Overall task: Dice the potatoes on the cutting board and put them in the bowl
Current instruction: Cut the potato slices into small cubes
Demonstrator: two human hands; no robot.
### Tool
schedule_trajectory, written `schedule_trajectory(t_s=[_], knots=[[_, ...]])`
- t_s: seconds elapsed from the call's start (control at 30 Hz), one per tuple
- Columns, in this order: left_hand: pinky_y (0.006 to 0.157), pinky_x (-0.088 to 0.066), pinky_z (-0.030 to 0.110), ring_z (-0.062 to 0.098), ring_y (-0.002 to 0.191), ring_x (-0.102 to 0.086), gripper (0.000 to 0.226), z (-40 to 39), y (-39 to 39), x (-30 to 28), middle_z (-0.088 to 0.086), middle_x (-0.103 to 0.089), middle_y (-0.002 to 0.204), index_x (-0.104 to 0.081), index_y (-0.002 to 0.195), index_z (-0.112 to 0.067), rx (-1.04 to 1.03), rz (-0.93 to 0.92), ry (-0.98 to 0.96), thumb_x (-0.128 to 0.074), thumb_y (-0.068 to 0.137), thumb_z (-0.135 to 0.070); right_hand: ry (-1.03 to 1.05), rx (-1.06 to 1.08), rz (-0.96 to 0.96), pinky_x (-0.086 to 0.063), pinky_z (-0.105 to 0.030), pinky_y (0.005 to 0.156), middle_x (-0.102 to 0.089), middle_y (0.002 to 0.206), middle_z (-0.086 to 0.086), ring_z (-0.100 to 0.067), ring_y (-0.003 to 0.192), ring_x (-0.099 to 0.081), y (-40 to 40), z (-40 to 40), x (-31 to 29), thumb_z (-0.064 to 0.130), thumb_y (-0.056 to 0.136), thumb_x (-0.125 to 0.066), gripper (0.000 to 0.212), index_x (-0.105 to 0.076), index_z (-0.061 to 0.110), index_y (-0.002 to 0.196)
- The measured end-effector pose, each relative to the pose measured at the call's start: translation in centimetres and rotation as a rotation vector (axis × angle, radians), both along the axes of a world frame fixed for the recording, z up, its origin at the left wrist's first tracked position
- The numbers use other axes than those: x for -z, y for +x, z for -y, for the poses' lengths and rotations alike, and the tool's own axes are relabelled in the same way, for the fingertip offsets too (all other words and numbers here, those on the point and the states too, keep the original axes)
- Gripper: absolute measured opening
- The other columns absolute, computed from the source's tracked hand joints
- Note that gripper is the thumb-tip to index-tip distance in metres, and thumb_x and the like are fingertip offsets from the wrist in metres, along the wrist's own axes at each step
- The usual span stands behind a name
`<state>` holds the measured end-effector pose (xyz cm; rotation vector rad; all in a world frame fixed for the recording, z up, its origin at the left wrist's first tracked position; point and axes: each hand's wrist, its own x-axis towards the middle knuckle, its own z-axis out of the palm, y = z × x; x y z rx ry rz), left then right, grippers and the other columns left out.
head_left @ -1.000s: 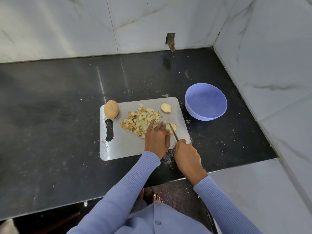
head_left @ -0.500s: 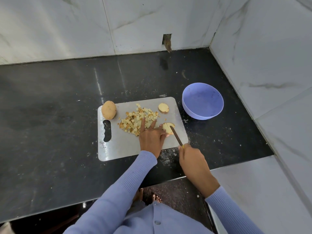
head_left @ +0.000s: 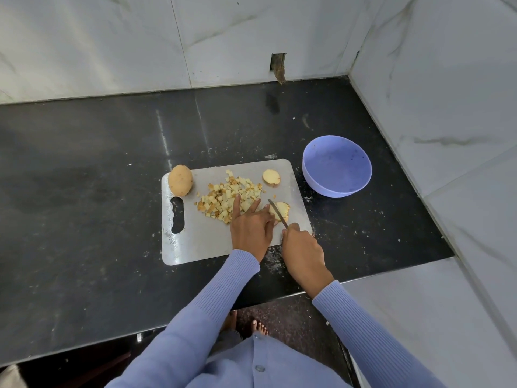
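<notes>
Board (head_left: 212, 245): a grey cutting board is laid flat on the black counter (head_left: 84, 219), its handle slot at the left end.
Whole potato (head_left: 180, 180): an uncut potato is set on the board's far left corner, partly over the edge.
Dice (head_left: 229, 197): a heap of small potato cubes is gathered mid-board, toward the far side.
Slice (head_left: 271, 177): one round cut piece is left near the far right corner, apart from the heap.
Piece being cut (head_left: 282, 209): a potato piece is held down near the board's right edge, just right of the heap.
Left hand (head_left: 251, 226): it is pressed on that piece with bent fingers, while the index finger is stretched straight out over the dice.
Right hand (head_left: 303, 253): it is wrapped around the handle of the knife (head_left: 277, 212), so the handle is mostly hidden.
Knife: the blade is angled away and to the left, its edge laid on the held piece beside the left fingertips.
Bowl (head_left: 337, 166): a lilac bowl is placed on the counter just right of the board's far corner; no dice are seen in it.
Sleeves: both arms are covered in lilac ribbed sleeves.
</notes>
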<state>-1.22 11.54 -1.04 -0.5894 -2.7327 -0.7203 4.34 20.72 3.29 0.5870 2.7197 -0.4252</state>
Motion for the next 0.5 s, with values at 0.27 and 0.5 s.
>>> schedule_trajectory(t_s=[0.27,0.5], knots=[[0.112,-0.008,0.043,0.024,0.104,-0.065,0.005,-0.3,0.3,-0.5,0.001,-0.074,0.092,-0.076,0.069,-0.020,-0.014,-0.021,-0.076,-0.081,0.072,-0.019,0.014,-0.033,0.008,-0.042,-0.034,0.065,-0.063,0.101,-0.013,-0.030,0.092,-0.064,1.0,-0.5,0.2,0.026,0.105,-0.028,0.028,-0.045,0.006,0.115],[0.113,-0.018,0.052,0.026,0.107,-0.064,0.005,-0.2,0.4,-0.2,0.003,-0.073,0.095,-0.076,0.071,-0.020,-0.005,0.008,-0.074,-0.080,0.072,-0.018,-0.022,-0.006,0.068,-0.043,-0.029,0.065,-0.064,0.097,-0.008,-0.022,0.089,-0.064,5.4,-1.5,0.1,0.032,0.105,-0.028,0.029,-0.046,0.010,0.110]])
